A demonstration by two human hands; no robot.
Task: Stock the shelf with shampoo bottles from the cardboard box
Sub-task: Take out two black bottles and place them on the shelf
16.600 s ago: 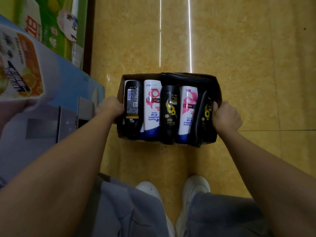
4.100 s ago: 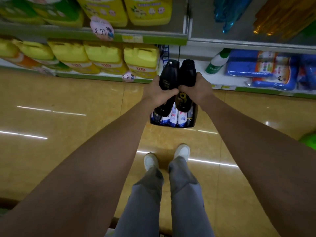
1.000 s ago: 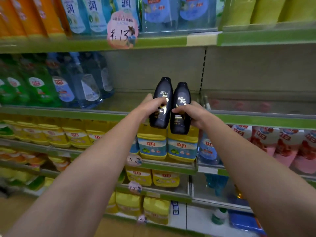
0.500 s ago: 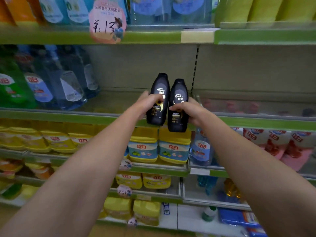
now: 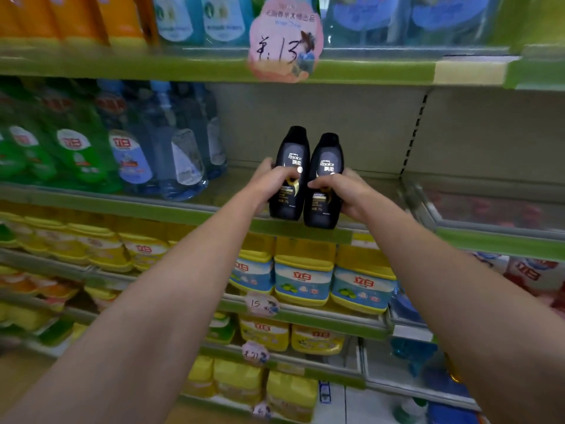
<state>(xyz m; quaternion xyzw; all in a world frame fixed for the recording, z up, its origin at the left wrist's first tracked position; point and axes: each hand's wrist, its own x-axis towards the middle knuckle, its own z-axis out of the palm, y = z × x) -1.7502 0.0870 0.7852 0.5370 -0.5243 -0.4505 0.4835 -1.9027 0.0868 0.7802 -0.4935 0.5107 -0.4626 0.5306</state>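
Hands raised to shelf height, each clenched round one black Rejoice shampoo bottle. Left hand [image 5: 276,182] wrapped about the left bottle [image 5: 290,174] at its middle, thumb laid across the label front, fingers hidden behind. Right hand [image 5: 342,189] gripping the right bottle [image 5: 325,182] the same way, thumb across the front. Bottles upright, caps up, pressed side by side and touching, labels facing the camera. Bases level with the green front edge of the shelf [image 5: 214,214], the right one slightly lower; cannot tell whether either base rests on the shelf or hangs just before it. Bare stretch of shelf board behind the bottles, grey back panel [image 5: 351,123] beyond. To the left on the same shelf, clear blue dish-soap bottles [image 5: 180,154] and, further left, green dish-soap bottles [image 5: 73,148], all well apart from the shampoo. Pink price tag [image 5: 284,38] marked 13 clipped to the shelf edge above, over blurred blue and orange containers. One level below, directly under the hands, yellow-lidded detergent tubs [image 5: 302,276] with blue labels in a row; a smaller pink tag [image 5: 260,304] marked 15 on that edge. More yellow packs on the lower tiers. Red and white refill pouches [image 5: 526,270] low at the right, blurred. Cardboard box out of view.
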